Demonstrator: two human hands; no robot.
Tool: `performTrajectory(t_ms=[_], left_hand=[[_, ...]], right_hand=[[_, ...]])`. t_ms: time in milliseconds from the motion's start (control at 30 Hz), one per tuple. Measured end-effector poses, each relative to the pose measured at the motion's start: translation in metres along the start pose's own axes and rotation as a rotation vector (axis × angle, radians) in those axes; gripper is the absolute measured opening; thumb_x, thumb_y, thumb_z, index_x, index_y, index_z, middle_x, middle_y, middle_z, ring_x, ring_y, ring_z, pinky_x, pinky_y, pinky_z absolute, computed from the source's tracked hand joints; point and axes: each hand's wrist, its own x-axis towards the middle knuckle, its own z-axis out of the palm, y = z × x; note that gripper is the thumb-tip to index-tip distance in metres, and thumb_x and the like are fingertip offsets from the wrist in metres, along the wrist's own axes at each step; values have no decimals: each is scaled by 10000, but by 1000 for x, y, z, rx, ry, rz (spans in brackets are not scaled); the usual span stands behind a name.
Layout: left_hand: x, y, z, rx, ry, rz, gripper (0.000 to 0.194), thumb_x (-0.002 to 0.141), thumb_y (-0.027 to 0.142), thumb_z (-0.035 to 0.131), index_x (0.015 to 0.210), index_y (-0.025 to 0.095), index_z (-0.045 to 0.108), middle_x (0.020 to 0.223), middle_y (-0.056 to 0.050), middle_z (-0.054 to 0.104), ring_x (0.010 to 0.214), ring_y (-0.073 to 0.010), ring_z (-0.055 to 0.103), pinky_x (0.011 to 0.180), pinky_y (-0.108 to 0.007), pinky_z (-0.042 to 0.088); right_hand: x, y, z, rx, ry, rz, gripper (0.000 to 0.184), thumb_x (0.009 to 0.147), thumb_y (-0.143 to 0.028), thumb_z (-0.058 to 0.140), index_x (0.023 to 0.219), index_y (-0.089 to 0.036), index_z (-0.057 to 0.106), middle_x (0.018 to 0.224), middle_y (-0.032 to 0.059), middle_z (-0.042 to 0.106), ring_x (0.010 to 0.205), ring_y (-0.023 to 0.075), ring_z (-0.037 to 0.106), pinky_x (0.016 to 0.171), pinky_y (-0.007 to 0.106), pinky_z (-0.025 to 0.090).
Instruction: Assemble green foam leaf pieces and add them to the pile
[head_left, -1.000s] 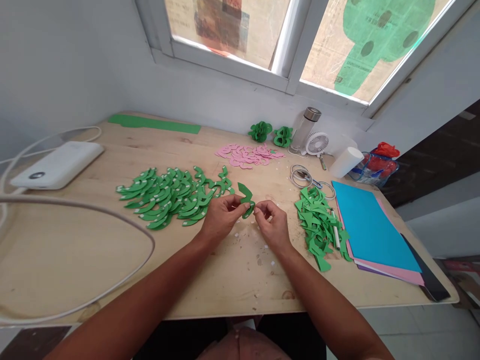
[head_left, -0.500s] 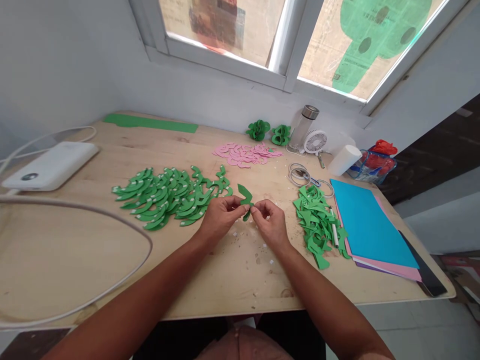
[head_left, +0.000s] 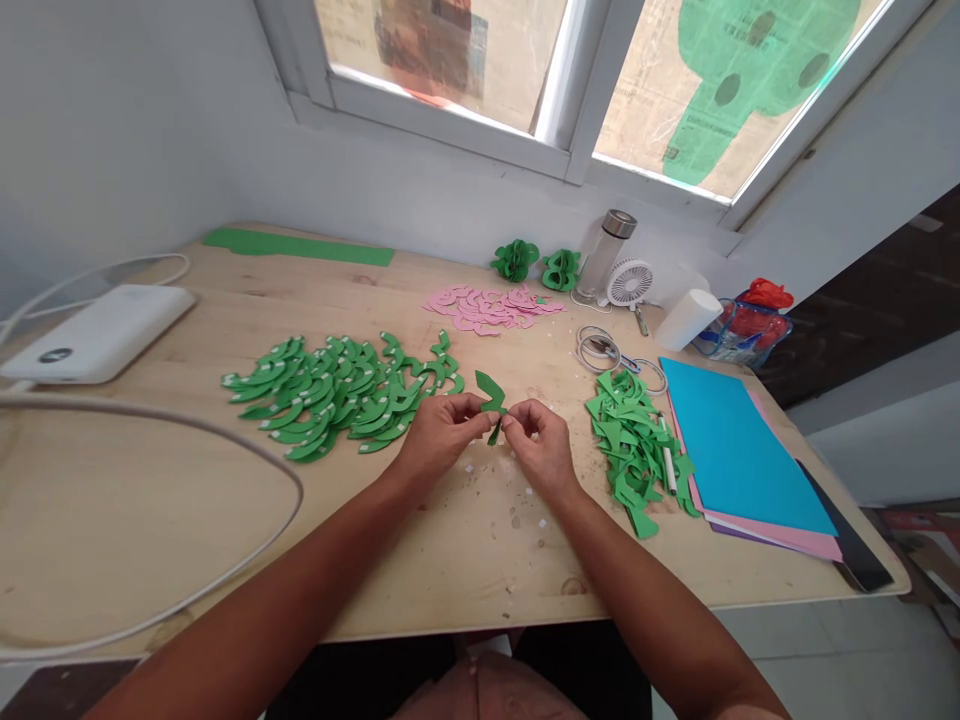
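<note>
Above the middle of the table, my left hand (head_left: 448, 428) pinches a green paper cutout (head_left: 490, 388) between thumb and fingers. My right hand (head_left: 541, 440) grips the same cutout from the other side, the two thumb tips nearly meeting. One curved end sticks up and a narrow part hangs below the fingertips; the pinched spot is hidden. Left of my hands lies a wide spread of curved green paper cutouts (head_left: 330, 390), many with small white squares on them. To the right is a heap of green paper scraps (head_left: 634, 440) with a white pen (head_left: 669, 468) on it.
Pink cutouts (head_left: 491, 308), two folded green paper shapes (head_left: 515, 260), a glass bottle (head_left: 606, 255) and a small fan (head_left: 630, 283) stand toward the wall. Scissors (head_left: 622, 360) lie near blue sheets (head_left: 742, 440). A white power bank (head_left: 97, 333) and looping cable (head_left: 296, 480) occupy the left.
Both hands stay in place on the green cutout. Its lower part, below the fingertips, has shifted slightly.
</note>
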Motion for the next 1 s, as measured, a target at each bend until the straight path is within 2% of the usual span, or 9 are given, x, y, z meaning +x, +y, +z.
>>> performTrajectory(t_ms=[267, 533, 833, 1000], left_hand=[[0, 2, -2, -23, -8, -8, 212, 667, 319, 634, 548, 149, 590, 535, 7, 560, 539, -114, 486, 559, -243, 382], [1, -1, -2, -3, 2, 2, 238, 645, 342, 645, 530, 146, 575, 526, 11, 538, 525, -111, 476, 530, -237, 371], [2, 0, -2, -31, 3, -36, 227, 634, 336, 646, 544, 143, 567, 520, 13, 526, 510, -104, 455, 518, -227, 359], [3, -3, -1, 31, 38, 2, 227, 646, 355, 621, 568, 147, 575, 524, 15, 507, 505, -108, 443, 491, -221, 345]], right_hand=[[-1, 3, 0, 13, -12, 6, 104, 734, -247, 505, 676, -172, 548, 590, -27, 537, 514, 98, 423, 502, 214, 346], [0, 0, -1, 20, -13, 9, 187, 751, -333, 532, 657, -172, 542, 556, -32, 512, 508, 100, 417, 498, 217, 341], [1, 4, 2, 39, -21, 10, 160, 744, -310, 513, 673, -170, 544, 557, -24, 511, 506, 102, 425, 472, 211, 337], [0, 3, 1, -12, -11, -5, 148, 734, -298, 510, 663, -174, 550, 554, -20, 520, 516, 110, 437, 482, 216, 350]])
